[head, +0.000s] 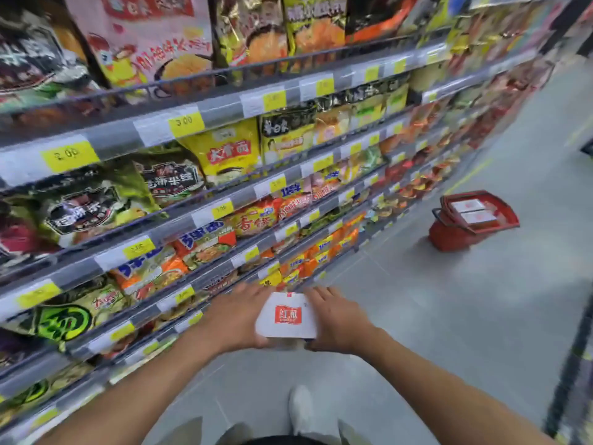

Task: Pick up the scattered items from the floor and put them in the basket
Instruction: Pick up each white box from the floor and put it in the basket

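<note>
Box [285,316] held; shelves [224,107] L, basket [449,234] ahead.

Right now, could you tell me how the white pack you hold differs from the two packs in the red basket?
The held pack is gripped between the left hand and right hand; the basket packs lie in the red basket on the floor. The held pack is single; the basket packs number two. All look white with red marks.

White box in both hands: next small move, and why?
Probably carry the box forward and right toward the basket. The left hand and right hand grip it off the floor, and the basket stands down the aisle, holding two similar boxes.
</note>
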